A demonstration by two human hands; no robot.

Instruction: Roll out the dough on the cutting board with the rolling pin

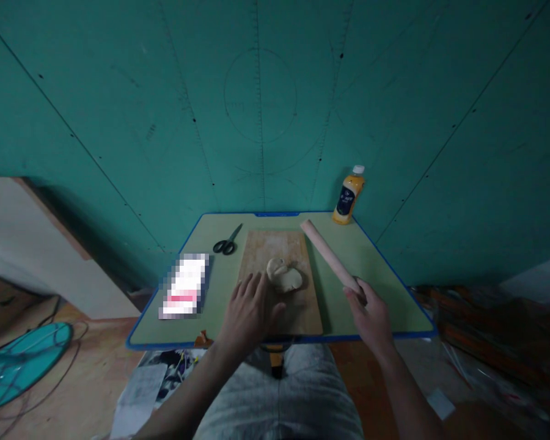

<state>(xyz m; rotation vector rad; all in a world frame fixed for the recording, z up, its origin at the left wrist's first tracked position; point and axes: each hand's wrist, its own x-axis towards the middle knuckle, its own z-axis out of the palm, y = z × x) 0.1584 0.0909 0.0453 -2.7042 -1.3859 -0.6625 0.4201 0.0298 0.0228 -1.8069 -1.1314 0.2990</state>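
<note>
A pale lump of dough [285, 278] lies on a wooden cutting board [297, 315] in the middle of the small table. My left hand [252, 308] rests over the board's left side, fingers stretched out, just beside the dough; whether the fingertips touch it I cannot tell. My right hand [369, 311] is closed around the near end of a wooden rolling pin [327, 253]. The pin slants up and away to the left, its far end close to the board's upper right corner.
Black-handled scissors [227, 245] lie left of the board. A blurred-out flat, bright-faced object [186, 286] is nearer the table's left edge. An orange drink bottle [348, 195] stands at the back right corner. Behind the table [366, 269] rises a green wall [275, 110].
</note>
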